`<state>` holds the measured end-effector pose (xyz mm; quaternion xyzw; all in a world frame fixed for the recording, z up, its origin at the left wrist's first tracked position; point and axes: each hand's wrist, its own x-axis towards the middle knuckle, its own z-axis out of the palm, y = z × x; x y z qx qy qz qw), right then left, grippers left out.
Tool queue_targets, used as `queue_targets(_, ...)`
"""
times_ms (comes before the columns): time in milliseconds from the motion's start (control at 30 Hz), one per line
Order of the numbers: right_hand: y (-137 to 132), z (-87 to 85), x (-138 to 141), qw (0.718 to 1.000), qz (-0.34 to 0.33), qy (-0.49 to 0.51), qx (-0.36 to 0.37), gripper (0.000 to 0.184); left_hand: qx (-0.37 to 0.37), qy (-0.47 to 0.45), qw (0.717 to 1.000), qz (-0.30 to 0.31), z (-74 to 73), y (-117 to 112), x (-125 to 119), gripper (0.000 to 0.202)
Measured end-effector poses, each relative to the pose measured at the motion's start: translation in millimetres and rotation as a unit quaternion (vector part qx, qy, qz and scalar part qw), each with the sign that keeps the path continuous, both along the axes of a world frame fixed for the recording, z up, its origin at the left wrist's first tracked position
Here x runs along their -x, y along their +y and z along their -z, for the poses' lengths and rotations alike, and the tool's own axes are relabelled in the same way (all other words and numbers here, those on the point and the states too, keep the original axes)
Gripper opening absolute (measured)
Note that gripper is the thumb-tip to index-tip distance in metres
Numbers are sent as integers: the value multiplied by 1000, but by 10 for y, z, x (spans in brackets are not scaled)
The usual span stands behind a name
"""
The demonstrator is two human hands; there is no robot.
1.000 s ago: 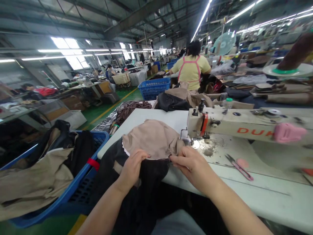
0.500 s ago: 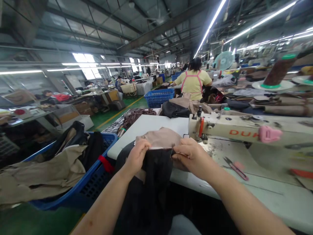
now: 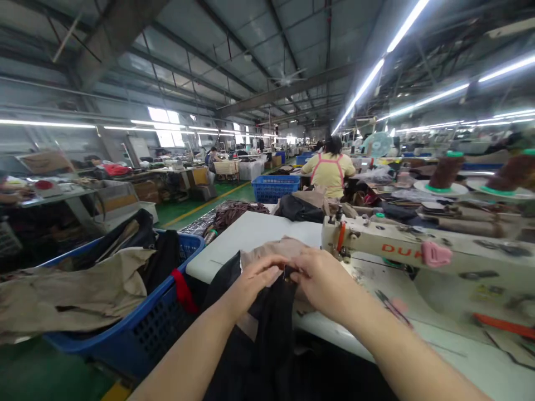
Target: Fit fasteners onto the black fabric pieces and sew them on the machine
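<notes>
R hand (image 3: 315, 281) pinches the cloth (image 3: 273, 317) at the table's (image 3: 254, 231) near edge, left of the machine (image 3: 371, 239), L hand (image 3: 254, 281) against it (grip: can't tell), prob. to steady the layers.

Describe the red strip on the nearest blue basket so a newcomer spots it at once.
Start with the white sewing table and look just left of it, to the big blue basket heaped with tan and black fabric. On the basket's side toward the table, by the rim, hangs a red strip. Its bright red sets it apart from the blue plastic and the muted fabric.
</notes>
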<state>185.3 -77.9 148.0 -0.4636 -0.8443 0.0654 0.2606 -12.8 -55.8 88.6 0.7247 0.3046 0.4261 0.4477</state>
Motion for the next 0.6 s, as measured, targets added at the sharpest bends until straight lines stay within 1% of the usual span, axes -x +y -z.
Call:
queue_targets(100, -64, 73, 57, 993, 9, 56, 105, 17, 41, 24, 998, 39, -92, -102, 20, 32)
queue_targets(167, -109, 154, 78, 978, 4, 115, 177, 18, 62, 36, 996, 50, -88, -143, 27, 32)
queue_targets(233, -155, 247, 80, 959, 18, 169, 226, 18, 95, 25, 993, 61, -59, -173, 36, 32)
queue_targets(300, -198, 330, 62, 953, 49, 199, 223, 18, 134, 17, 988, 81, -26, -186, 47, 33)
queue_targets(367, -236, 392, 32, 962, 82, 193, 175, 18, 163, 24, 982, 98, 6, -181, 44, 34)
queue_targets(433, -270, 432, -5, 973, 105, 161, 129, 19, 170, 40, 980, 100, 40, -166, 15, 34)
queue_targets(500, -298, 459, -43, 979, 116, 124, 111, 22, 145, 62, 984, 79, 76, -157, -38, 31)
queue_targets(600, -333, 499, -97, 983, 126, 80, 108, 23, 88, 106, 990, 20, 130, -164, -115, 20)
